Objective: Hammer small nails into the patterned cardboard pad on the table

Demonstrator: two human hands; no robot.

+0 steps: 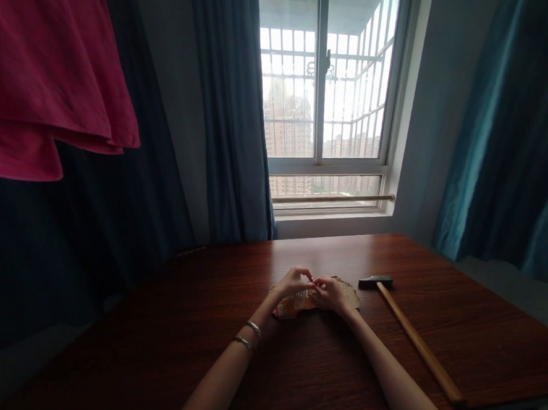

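Note:
Both my hands meet over a pale carved wooden folding fan [303, 302] that lies spread on the dark wooden table [181, 359]. My left hand [293, 282] curls its fingers down in a pinch at the fan's top edge. My right hand [329, 292] rests on the fan's right half, fingers bent and closed on its slats. The fingertips of the two hands nearly touch. Two silver bangles sit on my left wrist. Much of the fan is hidden under the hands.
A hammer with a dark head [375, 281] and a long wooden handle [417, 341] lies on the table right of the fan, handle running toward the near right edge. Blue curtains [234, 114] flank a barred window [325, 96]. Red cloth [44, 83] hangs at upper left.

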